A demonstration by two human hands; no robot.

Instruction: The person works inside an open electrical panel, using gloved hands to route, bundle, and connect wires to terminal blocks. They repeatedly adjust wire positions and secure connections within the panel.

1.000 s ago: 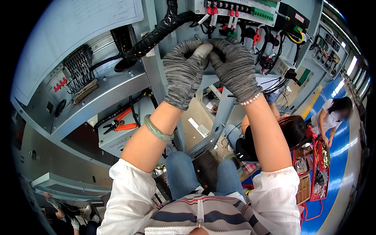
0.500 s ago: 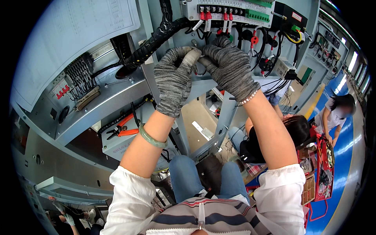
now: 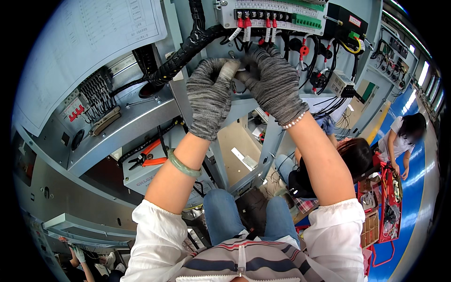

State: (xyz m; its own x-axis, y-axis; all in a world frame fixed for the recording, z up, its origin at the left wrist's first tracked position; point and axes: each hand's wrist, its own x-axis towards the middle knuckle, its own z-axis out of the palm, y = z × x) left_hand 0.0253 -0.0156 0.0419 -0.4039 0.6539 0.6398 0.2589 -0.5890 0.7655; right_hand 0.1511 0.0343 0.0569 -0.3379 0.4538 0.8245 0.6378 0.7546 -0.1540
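Observation:
Both hands wear grey knitted gloves and meet in front of the cabinet's back panel, below a terminal board (image 3: 282, 16) with red-sleeved lugs and a green connector. My left hand (image 3: 209, 96) is closed, thumb and forefinger pinched at the fingertips. My right hand (image 3: 277, 84) curls in beside it, its fingertips smeared by motion. Whatever small thing they grip is hidden by the gloves. Black wires (image 3: 239, 45) drop from the board just above the fingers. A thick wrapped cable bundle (image 3: 185, 52) runs down to the left of my left hand.
Orange-handled wire strippers (image 3: 149, 157) lie on a grey box below left. A large printed sheet (image 3: 89, 51) hangs at upper left, near breakers with red switches (image 3: 76, 112). Two people work on the right, by a red cart (image 3: 391, 207) of parts. Round red and black posts (image 3: 304, 50) stand right of my hands.
My right hand has shifted slightly left and down, with its fingertips blurred. The left hand keeps its pinch in nearly the same place.

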